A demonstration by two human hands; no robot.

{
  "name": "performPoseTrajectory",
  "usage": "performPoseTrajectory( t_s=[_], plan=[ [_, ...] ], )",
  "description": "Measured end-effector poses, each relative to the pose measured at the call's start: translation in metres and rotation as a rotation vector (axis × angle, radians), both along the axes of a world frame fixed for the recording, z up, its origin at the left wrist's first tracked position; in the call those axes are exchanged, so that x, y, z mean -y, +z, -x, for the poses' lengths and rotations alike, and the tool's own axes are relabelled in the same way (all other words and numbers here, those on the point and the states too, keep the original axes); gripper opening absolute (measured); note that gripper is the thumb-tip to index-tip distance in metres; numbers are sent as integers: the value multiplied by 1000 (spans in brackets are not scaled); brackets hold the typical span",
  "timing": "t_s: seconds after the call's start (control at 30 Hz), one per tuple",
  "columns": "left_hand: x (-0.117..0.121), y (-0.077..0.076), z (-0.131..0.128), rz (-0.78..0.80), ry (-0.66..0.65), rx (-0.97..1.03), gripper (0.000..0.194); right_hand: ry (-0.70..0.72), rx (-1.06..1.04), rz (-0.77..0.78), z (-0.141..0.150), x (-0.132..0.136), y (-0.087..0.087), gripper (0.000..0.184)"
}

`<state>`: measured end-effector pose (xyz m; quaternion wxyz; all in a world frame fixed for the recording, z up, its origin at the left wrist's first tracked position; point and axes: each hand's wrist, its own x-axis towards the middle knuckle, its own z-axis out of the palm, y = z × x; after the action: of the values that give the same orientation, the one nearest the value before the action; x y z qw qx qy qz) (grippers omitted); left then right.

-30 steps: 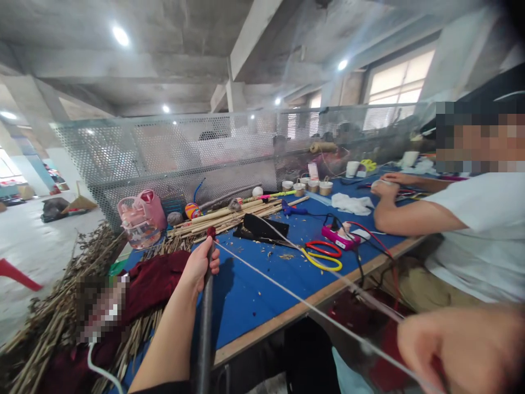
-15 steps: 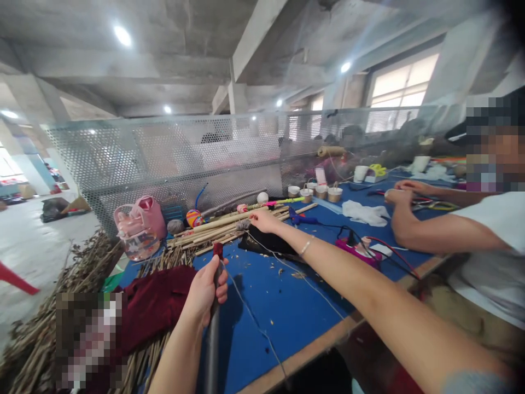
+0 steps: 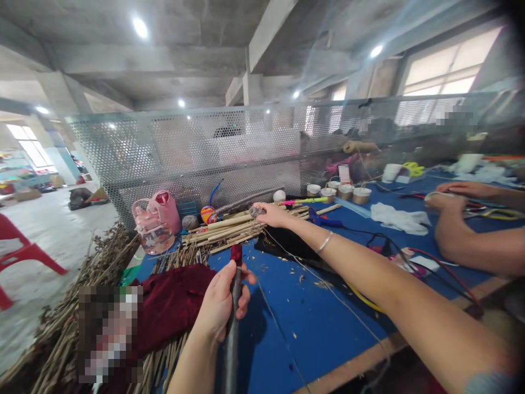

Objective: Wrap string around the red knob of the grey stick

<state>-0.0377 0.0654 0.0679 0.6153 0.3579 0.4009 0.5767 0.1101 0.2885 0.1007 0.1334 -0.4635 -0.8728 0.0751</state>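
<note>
Currently: left hand (image 3: 229, 298) gripping grey rod (image 3: 232, 342) upright near its dark-red tip (image 3: 236, 255), over blue table (image 3: 279, 323) | right hand (image 3: 270, 214) reaching across, fingers closed on grey yarn ball (image 3: 257, 211) above pale sticks (image 3: 221, 230) | yarn strand (image 3: 324, 282) trailing slack | dark-red cloth (image 3: 174, 301) beside left forearm

No text, label, brand, number or sign can be read. The small white card (image 3: 343, 174) standing among the paper cups (image 3: 345, 191) is too small and blurred to make out, and the pixelated patch (image 3: 110, 334) at lower left shows no legible lettering.
</note>
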Motion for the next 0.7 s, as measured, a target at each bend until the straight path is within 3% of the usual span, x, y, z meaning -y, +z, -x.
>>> performPoseTrajectory(
  t_s=[0.07,0.2,0.33,0.57,0.7],
  plan=[
    [1,2,0,-5,-12,-36,45,78,-177,162,-8,22,6,26],
    [0,3,-2,-16,41,32,30,242,-724,607,-16,75,12,29],
    [-3,-1,-3,-23,-6,175,30,371,-950,856,-8,117,14,33],
    [-5,-7,-1,9,-136,265,29,393,-1097,923,7,132,16,31],
    [-6,-6,4,-73,-157,311,33,420,-1075,838,-12,119,31,29]
  ],
)
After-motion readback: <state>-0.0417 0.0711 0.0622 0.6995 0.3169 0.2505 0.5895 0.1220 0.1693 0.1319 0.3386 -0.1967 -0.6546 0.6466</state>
